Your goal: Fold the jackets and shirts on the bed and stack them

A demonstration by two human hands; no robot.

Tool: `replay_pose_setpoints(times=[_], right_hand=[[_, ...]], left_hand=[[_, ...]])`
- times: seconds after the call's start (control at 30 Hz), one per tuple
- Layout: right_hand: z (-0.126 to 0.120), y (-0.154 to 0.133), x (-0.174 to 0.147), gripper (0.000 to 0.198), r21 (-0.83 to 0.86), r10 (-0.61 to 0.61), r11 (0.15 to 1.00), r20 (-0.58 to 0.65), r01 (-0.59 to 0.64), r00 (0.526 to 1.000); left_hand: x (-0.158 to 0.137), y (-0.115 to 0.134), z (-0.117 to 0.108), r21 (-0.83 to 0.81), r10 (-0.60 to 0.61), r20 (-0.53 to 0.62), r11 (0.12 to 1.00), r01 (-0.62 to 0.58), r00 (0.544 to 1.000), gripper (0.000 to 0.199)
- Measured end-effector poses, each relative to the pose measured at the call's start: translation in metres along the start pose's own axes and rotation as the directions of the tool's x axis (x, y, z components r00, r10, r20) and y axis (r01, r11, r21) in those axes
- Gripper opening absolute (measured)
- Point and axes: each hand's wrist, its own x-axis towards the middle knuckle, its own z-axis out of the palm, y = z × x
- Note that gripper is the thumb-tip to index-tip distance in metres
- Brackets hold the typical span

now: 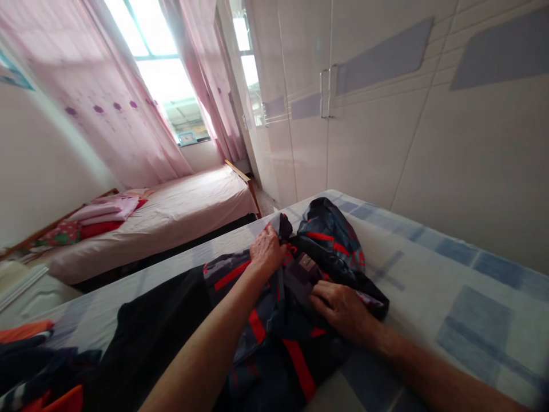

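Note:
A dark jacket [266, 309] with red stripes and black sleeves lies spread on the bed in front of me. Its hood [330, 229] is bunched at the far side. My left hand [266, 252] is closed on the jacket near the collar, where a grey and red edge sticks up past the fingers. Lower and to the right, my right hand [341, 306] has its fingers curled onto the jacket's front edge, beside the dark inner lining with a small pale label [307, 262]. Both fingertips are partly hidden by cloth.
The bed [429, 297] has a blue and white checked sheet. Orange and dark clothes [38, 366] lie at its lower left. A second bed [189, 206] with pink bedding stands beyond, under pink curtains [98, 91]. White wardrobe doors [369, 143] run along the right.

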Motion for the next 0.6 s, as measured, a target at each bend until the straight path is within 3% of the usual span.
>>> replay_pose_setpoints(times=[0.13, 0.27, 0.33, 0.4, 0.5, 0.6], right_hand=[[-0.001, 0.000, 0.000, 0.029, 0.024, 0.004, 1.000, 0.008, -0.004, 1.000], [-0.001, 0.001, 0.000, 0.025, 0.029, 0.030, 0.999, -0.001, -0.030, 1.000], [-0.001, 0.001, 0.000, 0.025, 0.031, 0.026, 0.999, -0.001, -0.026, 1.000], [-0.001, 0.002, 0.000, 0.025, 0.045, 0.022, 0.999, 0.005, -0.022, 1.000], [0.001, 0.004, 0.001, 0.027, 0.045, 0.034, 0.998, 0.015, -0.035, 0.999], [0.003, 0.005, 0.001, 0.031, 0.018, 0.046, 0.999, 0.016, -0.047, 0.999]], left_hand=[[0.009, -0.015, -0.019, -0.168, -0.028, 0.018, 0.985, 0.031, 0.999, 0.020], [-0.023, -0.049, -0.065, -0.430, 0.028, 0.025, 0.903, -0.015, 0.999, 0.026], [-0.049, -0.077, -0.087, -0.550, 0.013, 0.060, 0.835, 0.023, 0.998, 0.029], [-0.075, -0.107, -0.103, -0.698, -0.059, 0.195, 0.693, 0.180, 0.979, 0.029], [-0.111, -0.143, -0.114, -0.664, -0.200, 0.320, 0.650, 0.370, 0.926, 0.026], [-0.147, -0.155, -0.113, -0.588, -0.319, 0.362, 0.651, 0.480, 0.876, 0.035]])
